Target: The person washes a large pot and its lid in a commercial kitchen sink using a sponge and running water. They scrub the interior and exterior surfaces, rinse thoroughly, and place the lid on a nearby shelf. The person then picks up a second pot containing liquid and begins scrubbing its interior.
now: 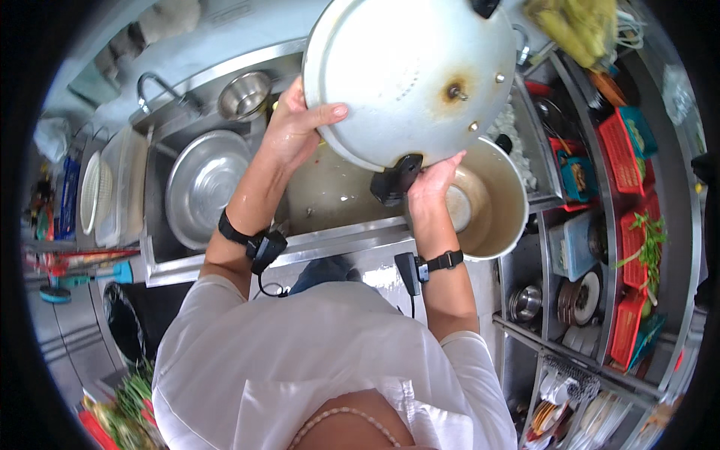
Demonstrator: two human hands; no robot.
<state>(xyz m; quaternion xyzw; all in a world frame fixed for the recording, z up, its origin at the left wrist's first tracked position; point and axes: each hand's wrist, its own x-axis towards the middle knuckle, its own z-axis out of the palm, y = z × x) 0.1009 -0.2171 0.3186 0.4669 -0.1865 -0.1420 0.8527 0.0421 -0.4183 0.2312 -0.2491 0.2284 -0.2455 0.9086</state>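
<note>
A large round metal pressure cooker lid (394,73) with black handles and a brown-stained valve is lifted above the sink, its outer face towards me. My left hand (304,124) grips its left rim, thumb on top. My right hand (436,183) holds the lid's lower edge beside the black handle (398,179); some of its fingers are hidden. Below lies a sink basin of cloudy water (337,191). A big deep pot (495,225) stands at the right end of the sink, partly behind my right hand and the lid.
The left basin holds a wide metal bowl (205,185). A smaller steel bowl (244,95) sits by the faucet (163,90). Right of me are metal shelves with red baskets (633,242) and dishes. A black-lined bin (126,320) stands at lower left.
</note>
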